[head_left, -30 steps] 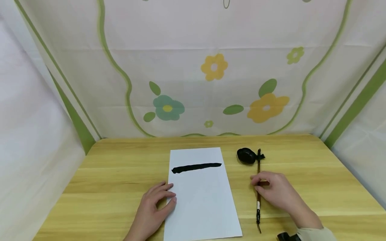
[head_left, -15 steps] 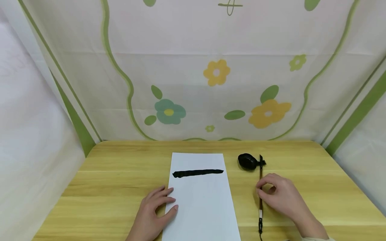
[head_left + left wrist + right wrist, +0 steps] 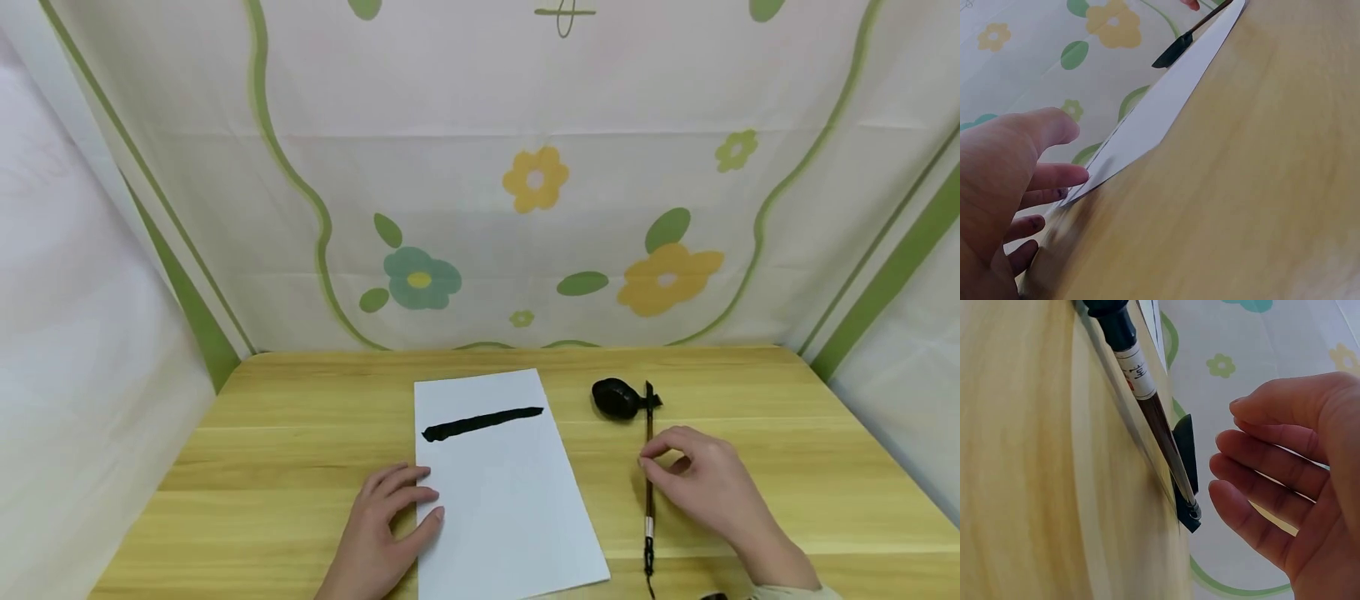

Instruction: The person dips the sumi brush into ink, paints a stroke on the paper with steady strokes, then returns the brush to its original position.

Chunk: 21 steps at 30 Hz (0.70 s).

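A white sheet of paper (image 3: 510,517) with a broad black ink stroke (image 3: 483,423) near its top lies on the table. My left hand (image 3: 386,525) rests at its left edge, fingers spread and fingertips touching the sheet. To the right lies a writing brush (image 3: 649,500), with a brown shaft, a white label and a hanging loop at its near end. Its dark far end leans on the narrow end of a black oval dish (image 3: 617,399). My right hand (image 3: 708,483) hovers beside the shaft, fingers loosely bent; the right wrist view shows the hand (image 3: 1291,456) apart from the brush (image 3: 1160,428).
The wood-grain table (image 3: 300,450) ends at a white curtain (image 3: 450,167) printed with flowers, which also closes in both sides. A black object (image 3: 715,596) shows partly near my right wrist at the bottom edge.
The paper has turned a little counterclockwise, its top shifting left, with my left hand on its edge. My right hand has drawn slightly right, and the view has tilted a little.
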Each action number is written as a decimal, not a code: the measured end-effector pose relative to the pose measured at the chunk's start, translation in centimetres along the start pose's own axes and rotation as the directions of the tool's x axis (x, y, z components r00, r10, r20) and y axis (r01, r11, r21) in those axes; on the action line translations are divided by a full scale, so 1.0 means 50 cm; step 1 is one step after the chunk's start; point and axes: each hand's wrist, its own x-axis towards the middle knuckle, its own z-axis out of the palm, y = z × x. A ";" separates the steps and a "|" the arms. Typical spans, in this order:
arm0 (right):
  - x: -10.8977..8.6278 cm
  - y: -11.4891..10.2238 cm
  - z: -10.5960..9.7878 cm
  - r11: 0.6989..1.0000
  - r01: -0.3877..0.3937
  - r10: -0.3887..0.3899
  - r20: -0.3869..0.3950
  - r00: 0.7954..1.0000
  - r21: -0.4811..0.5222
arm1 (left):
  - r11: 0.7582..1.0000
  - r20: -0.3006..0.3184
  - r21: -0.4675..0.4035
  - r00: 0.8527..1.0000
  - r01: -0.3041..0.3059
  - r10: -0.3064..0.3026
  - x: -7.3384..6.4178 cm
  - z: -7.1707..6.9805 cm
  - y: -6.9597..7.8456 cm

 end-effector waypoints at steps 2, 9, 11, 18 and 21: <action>0.002 -0.001 0.000 1.000 -0.006 0.006 -0.001 1.000 -0.001 | 1.000 0.011 0.005 1.000 0.003 -0.003 0.004 0.000 0.000; 0.007 -0.003 0.002 1.000 0.001 -0.001 0.002 1.000 0.005 | 0.999 0.030 0.033 0.999 -0.040 0.039 0.007 -0.003 -0.010; 0.007 -0.004 0.003 1.000 -0.002 0.002 0.007 1.000 0.003 | 0.998 0.044 0.041 0.998 -0.040 0.038 0.006 -0.004 -0.013; 0.009 -0.010 0.002 1.000 -0.020 0.021 0.029 0.999 -0.006 | 0.999 0.071 0.052 0.997 0.003 -0.006 0.004 -0.007 -0.012; 0.010 -0.010 0.002 1.000 -0.025 0.025 0.031 0.999 -0.008 | 0.998 0.083 0.049 0.996 0.027 -0.031 0.007 -0.008 -0.010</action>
